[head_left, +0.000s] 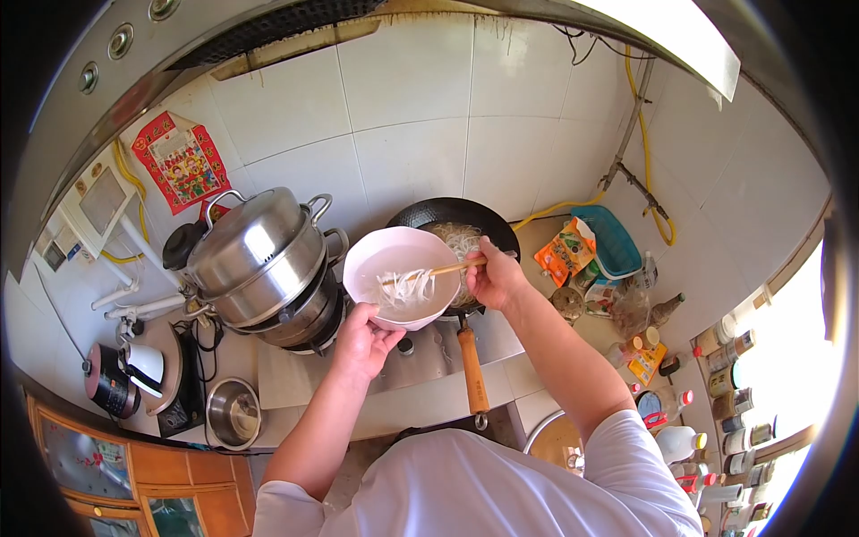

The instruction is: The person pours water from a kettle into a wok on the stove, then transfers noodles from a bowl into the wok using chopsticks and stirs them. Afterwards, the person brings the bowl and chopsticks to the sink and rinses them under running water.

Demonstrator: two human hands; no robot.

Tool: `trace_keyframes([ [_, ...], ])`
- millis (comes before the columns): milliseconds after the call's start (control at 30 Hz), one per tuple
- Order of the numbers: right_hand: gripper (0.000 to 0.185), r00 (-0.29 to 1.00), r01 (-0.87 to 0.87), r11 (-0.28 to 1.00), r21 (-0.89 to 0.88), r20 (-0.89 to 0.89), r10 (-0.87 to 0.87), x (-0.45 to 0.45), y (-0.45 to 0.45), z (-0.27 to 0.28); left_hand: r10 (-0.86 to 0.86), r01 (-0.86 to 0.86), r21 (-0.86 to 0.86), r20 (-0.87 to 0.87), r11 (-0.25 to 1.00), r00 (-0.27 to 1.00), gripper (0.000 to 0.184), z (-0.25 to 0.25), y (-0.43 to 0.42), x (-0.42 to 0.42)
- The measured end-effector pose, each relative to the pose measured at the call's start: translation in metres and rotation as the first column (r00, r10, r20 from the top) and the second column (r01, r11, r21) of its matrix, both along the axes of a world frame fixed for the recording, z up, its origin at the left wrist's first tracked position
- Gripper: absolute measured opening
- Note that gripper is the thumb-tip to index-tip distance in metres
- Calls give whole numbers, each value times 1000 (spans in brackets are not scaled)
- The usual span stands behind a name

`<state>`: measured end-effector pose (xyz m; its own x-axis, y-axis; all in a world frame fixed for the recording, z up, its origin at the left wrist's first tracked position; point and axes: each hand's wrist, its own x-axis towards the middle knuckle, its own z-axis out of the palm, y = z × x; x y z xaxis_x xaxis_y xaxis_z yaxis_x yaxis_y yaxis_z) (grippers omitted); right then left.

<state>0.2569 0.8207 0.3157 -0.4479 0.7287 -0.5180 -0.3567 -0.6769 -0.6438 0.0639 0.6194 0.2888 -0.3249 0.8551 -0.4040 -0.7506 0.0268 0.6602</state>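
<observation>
My left hand (365, 345) grips the lower rim of a pale pink bowl (371, 255), which is tilted toward me beside the wok. White shreds (407, 288) lie in the bowl. Closed round a pair of wooden chopsticks (449, 268), my right hand (492, 276) holds their tips among the shreds. Behind the bowl and my right hand, a black wok (488, 219) on the stove holds more pale shreds (459, 236). Its wooden handle (472, 371) points toward me. The bowl covers the wok's left part.
A stacked steel steamer (255, 259) stands on the left burner. Farther left are a steel bowl (233, 413) and a white kettle (143, 367). At right are a teal basin (611, 242), an orange packet (566, 252) and several jars and bottles. A range hood edge (125, 116) hangs overhead.
</observation>
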Motion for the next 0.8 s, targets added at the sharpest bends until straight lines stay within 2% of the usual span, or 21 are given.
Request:
trace_keyframes([
  [200,46,986,108,994,-9,-126,-108,7,20,21,0,0,-21,0,1000,1000,40,1,1,-3],
  [233,45,978,123,992,-31,-169,-126,9,23,26,-6,6,-18,-4,1000,1000,44,0,1,-4],
  [267,45,978,123,992,-30,-168,-127,11,28,30,-13,13,-15,-8,1000,1000,48,-1,1,-5],
  [533,43,934,271,962,44,-255,-251,34,77,62,7,-8,-26,-6,1000,1000,45,3,-4,-5],
  [633,42,923,368,922,121,-166,-346,44,97,53,0,-1,-29,-8,1000,1000,44,2,-5,-8],
  [767,39,929,371,912,175,-75,-364,51,110,20,1,-1,-24,-15,1000,1000,43,7,-7,-7],
  [800,37,942,288,915,282,86,-323,51,105,17,2,-3,-24,-15,1000,1000,43,7,-7,-7],
])
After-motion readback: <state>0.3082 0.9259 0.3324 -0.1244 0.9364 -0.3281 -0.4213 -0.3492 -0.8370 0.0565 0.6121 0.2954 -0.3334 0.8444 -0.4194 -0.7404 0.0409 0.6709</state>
